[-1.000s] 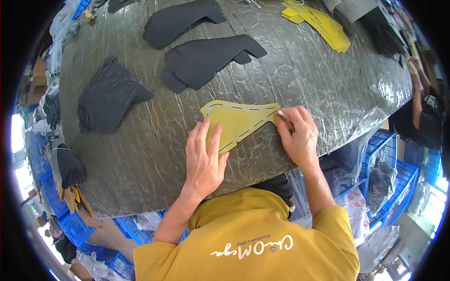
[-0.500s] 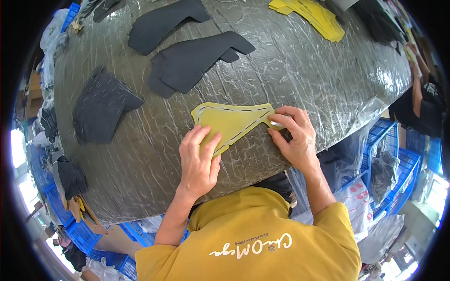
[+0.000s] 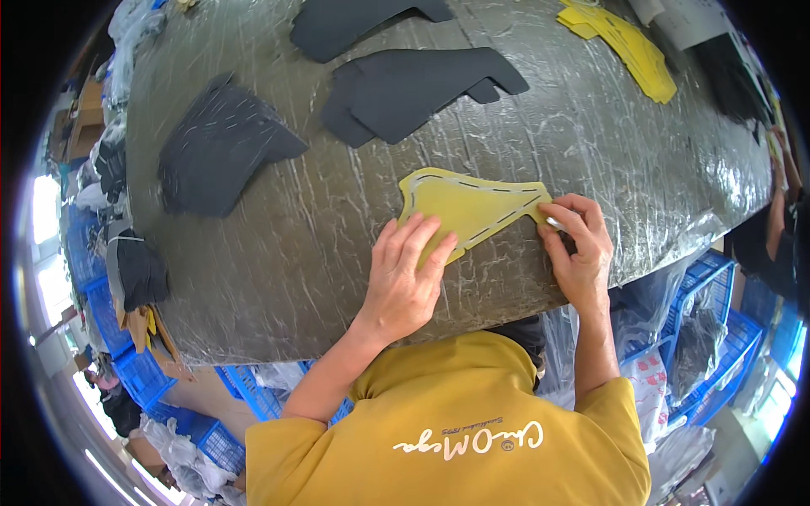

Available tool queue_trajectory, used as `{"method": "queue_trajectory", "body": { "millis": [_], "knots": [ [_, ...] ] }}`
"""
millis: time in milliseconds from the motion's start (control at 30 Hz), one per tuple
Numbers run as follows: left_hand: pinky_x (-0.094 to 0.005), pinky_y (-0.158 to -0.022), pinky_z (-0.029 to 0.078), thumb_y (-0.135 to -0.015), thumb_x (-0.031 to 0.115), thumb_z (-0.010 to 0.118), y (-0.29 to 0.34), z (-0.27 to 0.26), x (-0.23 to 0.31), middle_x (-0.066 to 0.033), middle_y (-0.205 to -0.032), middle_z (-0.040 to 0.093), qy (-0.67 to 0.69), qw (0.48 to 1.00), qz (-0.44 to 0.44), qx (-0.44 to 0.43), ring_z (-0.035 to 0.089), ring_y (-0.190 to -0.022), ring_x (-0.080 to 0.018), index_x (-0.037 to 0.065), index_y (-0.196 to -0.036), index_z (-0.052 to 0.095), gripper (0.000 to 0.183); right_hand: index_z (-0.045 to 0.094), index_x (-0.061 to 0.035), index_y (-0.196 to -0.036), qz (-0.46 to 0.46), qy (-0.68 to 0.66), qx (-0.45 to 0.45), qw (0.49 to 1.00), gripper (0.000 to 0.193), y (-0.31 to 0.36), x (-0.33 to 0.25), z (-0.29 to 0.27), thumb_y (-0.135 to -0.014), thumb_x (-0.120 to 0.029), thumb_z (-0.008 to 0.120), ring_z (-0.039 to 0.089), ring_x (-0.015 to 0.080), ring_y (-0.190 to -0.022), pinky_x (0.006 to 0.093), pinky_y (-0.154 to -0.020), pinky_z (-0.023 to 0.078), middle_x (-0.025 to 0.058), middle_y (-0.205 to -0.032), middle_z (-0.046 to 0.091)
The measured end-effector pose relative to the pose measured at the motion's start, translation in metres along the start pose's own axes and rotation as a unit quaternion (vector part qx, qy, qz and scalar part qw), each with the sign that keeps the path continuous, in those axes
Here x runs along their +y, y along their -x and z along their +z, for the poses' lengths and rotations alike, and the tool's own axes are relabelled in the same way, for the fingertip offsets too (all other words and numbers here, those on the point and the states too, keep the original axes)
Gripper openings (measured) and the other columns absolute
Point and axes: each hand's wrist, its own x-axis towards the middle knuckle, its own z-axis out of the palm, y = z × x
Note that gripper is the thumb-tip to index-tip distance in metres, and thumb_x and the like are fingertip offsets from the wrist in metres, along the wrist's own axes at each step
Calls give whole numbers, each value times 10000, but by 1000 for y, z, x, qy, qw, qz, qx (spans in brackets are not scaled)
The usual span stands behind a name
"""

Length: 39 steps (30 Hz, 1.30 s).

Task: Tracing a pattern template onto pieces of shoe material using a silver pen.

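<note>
A translucent yellow template [image 3: 472, 207] with dashed slots along its edges lies flat on the covered table. My left hand [image 3: 409, 270] rests on its lower left part, fingers stretched out and slightly apart. At the template's narrow right end, my right hand [image 3: 580, 249] is closed in a pinch round a slim silvery tool [image 3: 553, 223]; most of that tool is hidden by the fingers. Beyond the template lie overlapping dark cut pieces [image 3: 413, 88]. Another dark piece [image 3: 224, 152], marked with short light dashes, is to the left.
More dark pieces [image 3: 359, 25] lie at the far side, with a stack of yellow templates [image 3: 624, 51] at the far right. A tied dark bundle [image 3: 139, 270] sits by the left edge. Blue crates [image 3: 704, 295] stand below the table's right edge, near another person's arm [image 3: 778, 215].
The view has shifted, so the table and its pieces appear farther right. Both hands keep their places on the template, the left lying flat, the right pinching the tool.
</note>
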Motion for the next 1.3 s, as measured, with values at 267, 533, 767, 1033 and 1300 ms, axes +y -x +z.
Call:
{"method": "queue_trajectory", "body": {
  "millis": [267,533,767,1033,1300],
  "knots": [
    [-577,-1151,319,-823,39,674,0,2,-1,-132,-1419,508,-17,1000,20,6,470,-1354,-332,75,-1335,634,515,743,-104,-1097,22,-8,-12,1000,281,-1,1,-1,-834,-11,776,682,228,-861,330,-720,560,75,-1102,655],
    [-564,-1133,354,-832,0,675,2,4,0,-95,-1401,543,-48,999,21,4,519,-1316,-329,116,-1322,643,505,745,-174,-1138,20,9,-25,999,292,1,2,0,-864,-71,751,690,230,-839,352,-728,554,54,-1131,628],
    [-531,-1125,357,-807,48,694,-8,-12,4,-98,-1498,489,-65,997,17,-49,502,-1306,-281,111,-1356,634,556,737,-210,-1162,-4,45,-36,998,339,2,0,-1,-861,-54,720,684,238,-857,368,-734,560,52,-1151,608],
    [-500,-1104,375,-824,42,681,-12,-17,4,-108,-1565,438,-74,994,19,-78,518,-1241,-267,116,-1391,613,576,717,-223,-1194,-21,75,-41,996,396,6,-1,0,-845,-36,712,682,267,-869,385,-737,562,68,-1172,593],
    [-482,-1115,361,-808,20,682,-23,-29,0,-72,-1459,537,-76,993,22,-88,527,-1188,-280,133,-1349,645,553,720,-235,-1198,-28,85,-48,995,408,5,-2,-1,-841,-38,719,690,279,-890,394,-743,567,69,-1181,593]
  ]
}}
